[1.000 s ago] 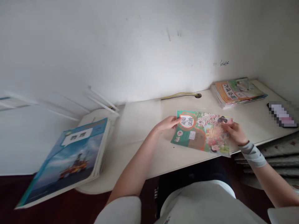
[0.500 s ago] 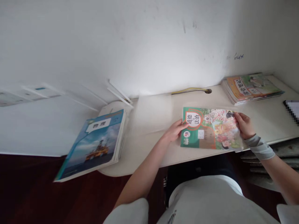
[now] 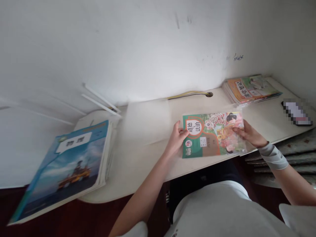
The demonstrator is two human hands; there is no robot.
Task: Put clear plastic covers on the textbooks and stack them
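A green textbook [image 3: 212,135] with a colourful lion-dance cover is held over the desk, its title turned sideways. Clear plastic sticks out past its right end, like a book cover. My left hand [image 3: 176,138] grips the book's left edge, thumb on top. At the right end, my right hand [image 3: 249,133] pinches the book and the plastic, with its thumb or fingers lying over the front. A grey wrap circles my right wrist. To the left of the book lies a translucent plastic sheet [image 3: 148,121] on the desk.
A stack of blue physics textbooks [image 3: 71,164] overhangs the desk's left end. Another stack of books [image 3: 251,89] sits at the back right, beside a phone [image 3: 297,113]. A yellow cable [image 3: 185,94] runs to a hole by the wall. White strips [image 3: 101,102] lean at the back left.
My view has swung right, so the desk things appear farther left. My right hand has slid inward over the book's right end, and more of the phone shows.
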